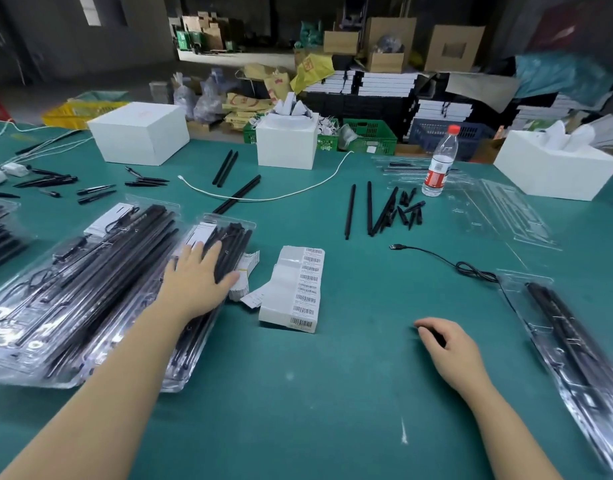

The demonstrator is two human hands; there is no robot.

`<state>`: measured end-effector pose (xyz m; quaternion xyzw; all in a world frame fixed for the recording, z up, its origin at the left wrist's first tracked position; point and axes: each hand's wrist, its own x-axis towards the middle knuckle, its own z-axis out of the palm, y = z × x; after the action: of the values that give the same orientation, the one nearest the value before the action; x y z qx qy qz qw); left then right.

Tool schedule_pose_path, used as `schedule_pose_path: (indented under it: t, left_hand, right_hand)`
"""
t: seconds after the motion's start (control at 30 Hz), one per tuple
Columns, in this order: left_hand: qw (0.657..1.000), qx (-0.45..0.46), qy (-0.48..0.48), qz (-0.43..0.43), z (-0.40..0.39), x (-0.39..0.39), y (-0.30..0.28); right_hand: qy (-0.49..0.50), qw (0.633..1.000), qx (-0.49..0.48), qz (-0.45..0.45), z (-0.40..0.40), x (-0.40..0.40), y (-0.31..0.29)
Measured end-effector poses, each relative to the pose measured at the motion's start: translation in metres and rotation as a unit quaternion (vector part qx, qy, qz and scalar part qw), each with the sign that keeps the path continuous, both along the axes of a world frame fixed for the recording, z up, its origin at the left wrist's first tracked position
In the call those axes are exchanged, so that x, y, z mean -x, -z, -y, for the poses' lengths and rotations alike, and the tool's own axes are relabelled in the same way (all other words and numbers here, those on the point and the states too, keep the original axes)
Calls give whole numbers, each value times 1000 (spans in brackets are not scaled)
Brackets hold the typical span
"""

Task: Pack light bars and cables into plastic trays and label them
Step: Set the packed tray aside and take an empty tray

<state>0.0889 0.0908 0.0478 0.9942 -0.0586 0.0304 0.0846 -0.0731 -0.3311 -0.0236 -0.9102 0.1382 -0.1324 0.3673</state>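
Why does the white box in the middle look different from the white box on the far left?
The middle white box has white stuff poking out of its open top; the left white box has a flat, closed top. The middle box looks narrower and taller; the left box looks wider and lower. A white cable runs up to the middle box, while none reaches the left box. Both are plain white and stand at the back of the green table.

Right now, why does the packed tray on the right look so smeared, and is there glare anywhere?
Head view: the tray on the right is streaked, probably from motion blur near the wide lens's edge; the packed trays under the left hand catch white glare; the barcode labels in the middle stay fairly sharp.
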Motion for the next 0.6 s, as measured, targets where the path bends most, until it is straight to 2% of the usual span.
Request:
schedule_pose_path:
  t: [0.07, 0.13, 0.6]
  left_hand:
    - [998, -45, -14, -46, 0, -3, 10]
    - [996, -60, -18, -56, -4, -5, 15]
    - [995, -46, -47, -69, -30, -5, 10]
  right_hand:
    - [-3, 1000, 1, 2, 0, 0, 0]
    - [-6, 1000, 7, 1, -1, 1, 0]
    - [0, 1000, 25, -3, -2, 0, -1]
